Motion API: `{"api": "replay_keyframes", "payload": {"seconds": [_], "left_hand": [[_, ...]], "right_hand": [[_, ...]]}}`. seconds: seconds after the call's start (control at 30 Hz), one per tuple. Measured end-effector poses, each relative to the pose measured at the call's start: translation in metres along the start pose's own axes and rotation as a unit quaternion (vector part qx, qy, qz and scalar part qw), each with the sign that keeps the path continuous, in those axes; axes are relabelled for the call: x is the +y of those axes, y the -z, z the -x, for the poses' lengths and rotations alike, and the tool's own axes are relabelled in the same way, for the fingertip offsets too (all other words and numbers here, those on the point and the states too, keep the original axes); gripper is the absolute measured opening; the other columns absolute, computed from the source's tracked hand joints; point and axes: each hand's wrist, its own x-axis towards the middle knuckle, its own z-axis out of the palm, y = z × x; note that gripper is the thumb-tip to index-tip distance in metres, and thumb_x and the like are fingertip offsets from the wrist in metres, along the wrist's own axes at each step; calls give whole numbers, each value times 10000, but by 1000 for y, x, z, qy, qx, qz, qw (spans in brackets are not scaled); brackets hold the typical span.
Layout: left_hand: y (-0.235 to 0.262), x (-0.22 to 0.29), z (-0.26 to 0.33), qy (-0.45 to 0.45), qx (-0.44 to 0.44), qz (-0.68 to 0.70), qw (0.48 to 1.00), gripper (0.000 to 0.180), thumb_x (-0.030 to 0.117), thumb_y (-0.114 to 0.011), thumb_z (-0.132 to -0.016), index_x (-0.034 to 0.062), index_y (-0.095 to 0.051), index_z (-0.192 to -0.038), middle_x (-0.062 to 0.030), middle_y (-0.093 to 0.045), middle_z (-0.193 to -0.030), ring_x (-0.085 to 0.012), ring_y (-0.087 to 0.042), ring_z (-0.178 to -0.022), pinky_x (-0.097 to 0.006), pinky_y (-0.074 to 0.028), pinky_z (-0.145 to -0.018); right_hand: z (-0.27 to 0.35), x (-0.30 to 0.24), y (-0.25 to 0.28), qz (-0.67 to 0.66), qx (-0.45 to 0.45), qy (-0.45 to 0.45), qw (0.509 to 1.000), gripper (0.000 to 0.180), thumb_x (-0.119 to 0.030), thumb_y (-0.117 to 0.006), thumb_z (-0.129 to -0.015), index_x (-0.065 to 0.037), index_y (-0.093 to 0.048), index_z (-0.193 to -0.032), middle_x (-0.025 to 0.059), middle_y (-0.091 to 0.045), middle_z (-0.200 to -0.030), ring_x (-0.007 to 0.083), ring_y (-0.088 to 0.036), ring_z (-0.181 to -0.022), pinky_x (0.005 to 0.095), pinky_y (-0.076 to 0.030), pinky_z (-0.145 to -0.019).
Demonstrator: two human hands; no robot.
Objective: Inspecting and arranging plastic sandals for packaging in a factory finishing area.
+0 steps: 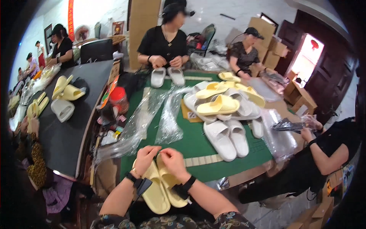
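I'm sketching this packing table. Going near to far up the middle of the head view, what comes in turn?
Pale yellow slippers under both hands, left hand and right hand, green table, clear plastic bags, white slippers by a co-worker.

I count two pale yellow slippers [162,187] under my hands, two white slippers [227,138] mid-table, two clear plastic bags [167,118], four other people nearby
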Motion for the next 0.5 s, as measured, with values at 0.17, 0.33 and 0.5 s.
{"api": "replay_keyframes", "payload": {"seconds": [0.17, 0.33, 0.5], "left_hand": [[-9, -3, -10, 48, -23, 66, 996, 255, 151, -582, -912, -13, -665, -1088, -6, -654, -838, -63, -554, -717, -215, -451, -642], [2, -8, -9, 55, -30, 74, 995, 201, 121, -592, -902, -6, -642, -1049, 22, -613, -797, -34, -529, -697, -198, -426, -601], [-16, 3, -8, 61, -23, 118, 991, 189, 130, -610, -893, -16, -642, -1009, 19, -600, -757, -44, -523, -661, -199, -414, -576]], "right_hand": [[-6, -2, 11, 12, -8, -62, 998, 154, -127, -611, -847, -1, -671, -911, 76, -661, -749, 111, -592, -644, 270, -480, -608], [-7, -12, 4, 2, -27, -79, 997, 139, -105, -626, -837, 2, -670, -913, 58, -651, -726, 91, -584, -643, 259, -478, -608], [-3, -8, 16, 19, -2, -70, 997, 157, -133, -606, -845, 1, -658, -907, 84, -660, -773, 131, -603, -690, 289, -490, -642]]}}
